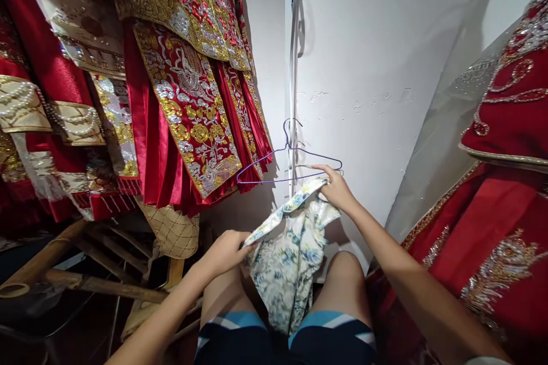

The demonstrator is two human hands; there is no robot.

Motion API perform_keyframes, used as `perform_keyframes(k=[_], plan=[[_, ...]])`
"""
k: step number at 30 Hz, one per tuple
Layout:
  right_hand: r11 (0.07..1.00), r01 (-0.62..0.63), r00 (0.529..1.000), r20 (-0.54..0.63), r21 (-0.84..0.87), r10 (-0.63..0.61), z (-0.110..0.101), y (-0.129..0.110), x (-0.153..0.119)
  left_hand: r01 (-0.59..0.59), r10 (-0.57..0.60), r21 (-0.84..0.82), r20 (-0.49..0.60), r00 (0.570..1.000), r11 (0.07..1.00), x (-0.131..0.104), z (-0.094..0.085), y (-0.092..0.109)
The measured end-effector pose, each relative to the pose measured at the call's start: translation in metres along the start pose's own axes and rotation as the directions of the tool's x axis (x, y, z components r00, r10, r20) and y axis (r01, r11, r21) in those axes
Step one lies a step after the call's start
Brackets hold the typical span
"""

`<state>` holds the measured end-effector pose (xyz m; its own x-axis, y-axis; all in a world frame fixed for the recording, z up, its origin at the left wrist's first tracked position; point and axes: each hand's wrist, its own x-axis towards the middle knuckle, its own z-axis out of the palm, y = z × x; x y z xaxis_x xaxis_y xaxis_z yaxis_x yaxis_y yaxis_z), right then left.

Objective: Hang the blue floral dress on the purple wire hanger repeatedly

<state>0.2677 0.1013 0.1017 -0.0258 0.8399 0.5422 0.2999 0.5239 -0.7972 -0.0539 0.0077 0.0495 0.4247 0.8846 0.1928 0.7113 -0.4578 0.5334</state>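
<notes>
Between the knees (346,274), a floral garment (285,259) is pinched at its upper band by left hand (226,250) and right hand (337,189): soft, light, easily creased by its look, best gripped along that doubled edge.

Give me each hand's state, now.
Left hand: closed, holding one end of the floral cloth.
Right hand: closed, holding the other end of its top edge.

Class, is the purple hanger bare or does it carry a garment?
Bare: wall shows through the purple hanger, and the floral garment is gripped below it by the left hand and right hand.
</notes>
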Motion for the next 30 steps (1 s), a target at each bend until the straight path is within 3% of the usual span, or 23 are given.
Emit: perform_keyframes(k=[3,5,7,10,12,15,22,24,27,30], plan=[[0.998,-0.066,0.998,-0.020,-0.009,0.065,0.024,0.029,0.022,0.003,-0.011,-0.059,-0.146,0.989,0.998,0.018,-0.018,-0.002],[0.994,-0.105,0.994,0.025,-0.032,0.106,0.035,0.040,0.029,0.061,-0.100,-0.172,-0.229,0.968,0.983,0.030,-0.027,-0.004],[0.993,-0.107,0.993,0.047,-0.057,0.110,0.035,0.044,0.028,0.170,-0.235,-0.242,-0.274,0.933,0.955,0.038,-0.036,-0.010],[0.990,-0.100,0.994,0.045,-0.099,0.105,0.018,0.042,0.016,0.297,-0.337,-0.165,-0.326,0.883,0.940,0.042,-0.045,-0.020],[0.984,-0.102,0.993,0.046,-0.143,0.110,0.003,0.037,0.007,0.271,-0.280,-0.076,-0.339,0.898,0.960,0.044,-0.050,-0.023],[0.972,-0.107,0.992,0.037,-0.209,0.117,-0.013,0.026,-0.002,0.133,-0.135,-0.031,-0.369,0.920,0.991,0.053,-0.061,-0.018],[0.981,-0.163,0.983,0.071,-0.101,0.171,-0.007,0.005,-0.013,0.000,-0.042,-0.075,-0.560,0.827,0.997,0.115,-0.095,0.026],[0.982,-0.180,0.981,0.067,-0.055,0.183,-0.002,0.001,-0.016,-0.025,-0.029,-0.093,-0.539,0.842,0.995,0.133,-0.094,0.041],[0.990,-0.142,0.985,0.099,-0.010,0.142,0.006,-0.003,-0.023,0.043,-0.067,-0.066,-0.422,0.904,0.997,0.149,-0.082,0.055],[0.999,-0.034,0.991,0.126,-0.029,0.038,0.007,-0.007,-0.030,0.060,-0.056,-0.004,-0.417,0.907,0.998,0.151,-0.069,0.058]])
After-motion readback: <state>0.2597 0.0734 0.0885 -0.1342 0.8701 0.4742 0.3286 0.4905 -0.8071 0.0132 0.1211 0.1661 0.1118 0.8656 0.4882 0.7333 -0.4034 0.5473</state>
